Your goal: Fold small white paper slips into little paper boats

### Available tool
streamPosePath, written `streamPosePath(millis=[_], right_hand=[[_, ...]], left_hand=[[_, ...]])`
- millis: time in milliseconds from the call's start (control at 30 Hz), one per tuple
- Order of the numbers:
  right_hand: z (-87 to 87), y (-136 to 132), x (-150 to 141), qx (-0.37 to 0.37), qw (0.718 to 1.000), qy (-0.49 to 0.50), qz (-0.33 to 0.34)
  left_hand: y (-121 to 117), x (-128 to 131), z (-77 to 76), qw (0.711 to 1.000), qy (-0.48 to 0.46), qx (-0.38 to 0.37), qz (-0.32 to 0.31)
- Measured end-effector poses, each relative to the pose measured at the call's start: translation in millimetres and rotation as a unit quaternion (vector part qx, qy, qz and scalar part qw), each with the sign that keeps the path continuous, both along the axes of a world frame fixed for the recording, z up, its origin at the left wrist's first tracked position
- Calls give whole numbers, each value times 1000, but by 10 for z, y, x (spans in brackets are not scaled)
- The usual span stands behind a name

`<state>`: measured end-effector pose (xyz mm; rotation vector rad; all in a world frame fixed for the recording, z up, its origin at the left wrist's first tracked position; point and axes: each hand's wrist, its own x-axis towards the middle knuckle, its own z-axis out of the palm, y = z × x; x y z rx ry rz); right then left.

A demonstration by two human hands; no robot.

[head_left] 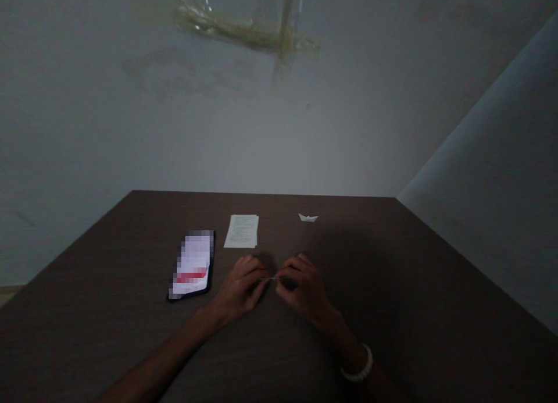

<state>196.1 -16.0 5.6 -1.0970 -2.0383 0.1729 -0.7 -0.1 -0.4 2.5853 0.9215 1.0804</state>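
Between my two hands is a small piece of paper (272,278), seen nearly edge-on as a thin pale line. My left hand (242,285) pinches its left end, and my right hand (303,284) pinches its right end, fingers closed. Most of the paper is hidden by the fingers, so its folds cannot be made out. Beyond my right hand a small white paper boat (308,218) sits on the table. Past my left hand lies a short stack of printed paper sheets (242,231).
A phone (192,264) with its screen lit and blurred lies left of my left hand. The dark brown table (414,310) reaches back to a stained grey wall (349,129). Another wall (501,176) slants along the right side. A pale beaded bracelet (358,365) circles my right wrist.
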Motion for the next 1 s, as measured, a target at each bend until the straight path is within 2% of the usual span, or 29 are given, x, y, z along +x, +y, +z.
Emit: streamPosePath(millis=[200,367,533,833,1000], right_hand=[[-28,41,225,21,999,-1,-28],[19,57,352,25,999,10,-18],[5,18,253,18,1000,6,23],[-72,-60,54,39,997,-46,44],[-12,-67,81,69,996,-52,31]], left_hand=[[-5,3,24,1000,0,10,26],[12,0,24,999,-11,13,36],[2,3,39,999,-13,32,23],[-34,2,72,999,-17,37,-8],[-24,-2,77,998,-37,38,18]])
